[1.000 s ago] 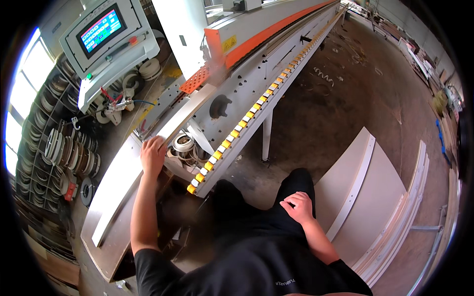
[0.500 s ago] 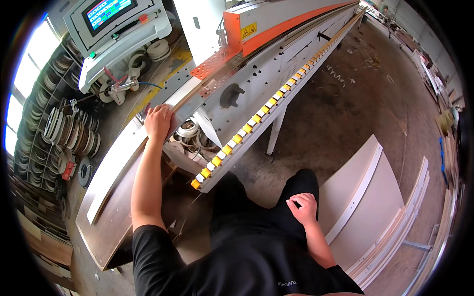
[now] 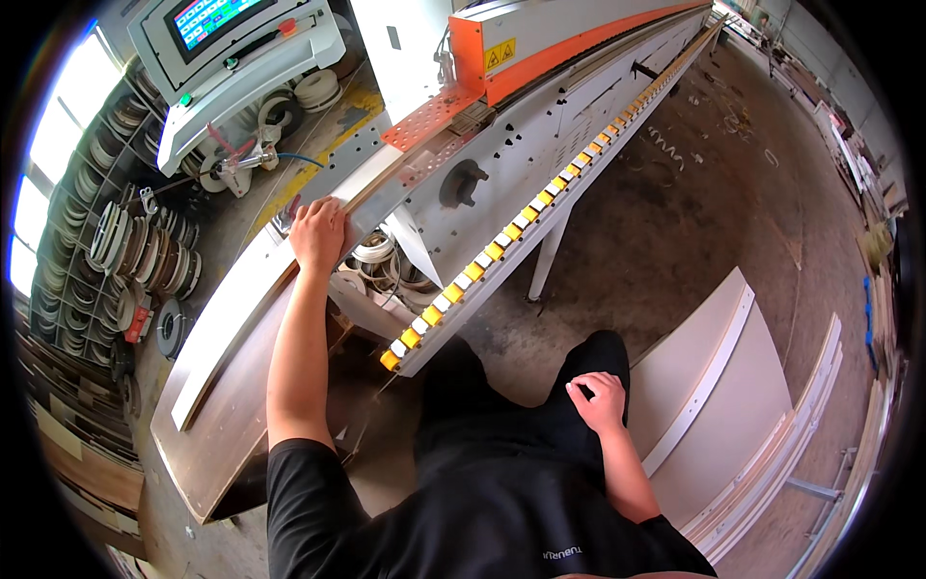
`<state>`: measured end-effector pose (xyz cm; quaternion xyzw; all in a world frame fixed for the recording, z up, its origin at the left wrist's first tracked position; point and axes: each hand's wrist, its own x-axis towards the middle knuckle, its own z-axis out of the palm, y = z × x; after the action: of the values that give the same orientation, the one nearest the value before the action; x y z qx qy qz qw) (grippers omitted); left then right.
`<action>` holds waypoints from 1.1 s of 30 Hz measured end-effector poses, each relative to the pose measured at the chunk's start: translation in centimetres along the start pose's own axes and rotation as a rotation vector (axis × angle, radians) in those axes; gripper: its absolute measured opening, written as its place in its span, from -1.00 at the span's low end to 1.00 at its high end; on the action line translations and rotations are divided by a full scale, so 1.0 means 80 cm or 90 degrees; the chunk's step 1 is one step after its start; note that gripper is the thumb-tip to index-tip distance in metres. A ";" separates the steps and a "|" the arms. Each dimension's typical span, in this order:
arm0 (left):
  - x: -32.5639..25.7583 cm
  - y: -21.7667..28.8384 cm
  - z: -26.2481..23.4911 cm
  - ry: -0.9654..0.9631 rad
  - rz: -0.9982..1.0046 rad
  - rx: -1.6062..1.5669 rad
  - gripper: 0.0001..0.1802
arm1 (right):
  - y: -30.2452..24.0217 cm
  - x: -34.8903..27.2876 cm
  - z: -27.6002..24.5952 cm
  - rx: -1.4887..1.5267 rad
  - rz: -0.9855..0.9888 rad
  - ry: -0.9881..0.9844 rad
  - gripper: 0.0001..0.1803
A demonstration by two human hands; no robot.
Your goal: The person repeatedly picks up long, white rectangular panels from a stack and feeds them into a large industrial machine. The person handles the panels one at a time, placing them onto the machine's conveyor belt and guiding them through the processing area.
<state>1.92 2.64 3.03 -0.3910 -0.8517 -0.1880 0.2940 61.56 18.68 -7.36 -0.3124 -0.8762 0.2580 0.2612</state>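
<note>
The left hand (image 3: pixel 319 234) lies palm down across the white strip (image 3: pixel 231 338) just where it leaves the worktop (image 3: pixel 227 439) and meets the machine (image 3: pixel 470 60) — probably to keep it flat and lined up at that join. Whether the fingers grip the strip or merely press on it, I cannot tell, since the thumb's hold is hidden. The strip lies along the worktop's outer left edge, its tail near the left corner, leaving bare brown surface toward the near corner; that long rest seems meant to carry the weight, so one hand can suffice. Beyond the hand, a pale length appears to run on toward the orange perforated guard (image 3: pixel 434 118), which likely keeps fingers away from the works. The right hand (image 3: pixel 600 399) is loosely curled over the thigh (nothing shows in it), well apart from the strip. Along the machine's side runs a rail of yellow and white rollers (image 3: pixel 495 252) — presumably to support wide pieces. Pale panels (image 3: pixel 757 372) stand at the person's right, apparently within easy reach.
</note>
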 end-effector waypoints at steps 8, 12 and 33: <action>-0.002 -0.002 0.002 0.000 0.000 -0.009 -0.75 | 0.001 -0.003 -0.001 -0.006 0.009 0.003 -0.84; -0.003 -0.003 0.002 -0.008 -0.006 -0.007 -0.75 | 0.004 -0.004 -0.002 -0.005 0.002 0.005 -0.84; -0.001 0.002 -0.003 -0.009 0.001 -0.007 -0.75 | 0.011 -0.010 -0.005 -0.034 0.003 -0.005 -0.81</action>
<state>2.17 2.53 3.18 -0.3945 -0.8525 -0.1894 0.2860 62.71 18.81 -7.85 -0.3200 -0.8830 0.2363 0.2491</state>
